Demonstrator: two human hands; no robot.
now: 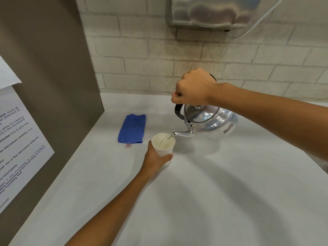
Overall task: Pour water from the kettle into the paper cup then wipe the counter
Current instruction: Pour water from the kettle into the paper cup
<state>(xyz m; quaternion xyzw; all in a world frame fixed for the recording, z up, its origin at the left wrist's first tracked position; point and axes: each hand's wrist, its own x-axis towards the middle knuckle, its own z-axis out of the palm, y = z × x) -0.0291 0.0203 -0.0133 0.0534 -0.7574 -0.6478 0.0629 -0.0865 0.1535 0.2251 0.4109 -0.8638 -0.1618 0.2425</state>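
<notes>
A shiny metal kettle (211,121) hangs tilted above the white counter (213,192), its spout pointing left over a white paper cup (164,145). My right hand (193,87) is shut on the kettle's black handle from above. A thin stream of water runs from the spout into the cup. My left hand (154,160) grips the cup's lower part from the near side, and the cup leans slightly. A folded blue cloth (132,128) lies flat on the counter to the left of the cup, apart from both hands.
A brown panel (49,86) with a printed paper notice (19,144) walls off the left side. A pale brick wall (177,55) runs along the back, with a metal dispenser (211,11) mounted high on it.
</notes>
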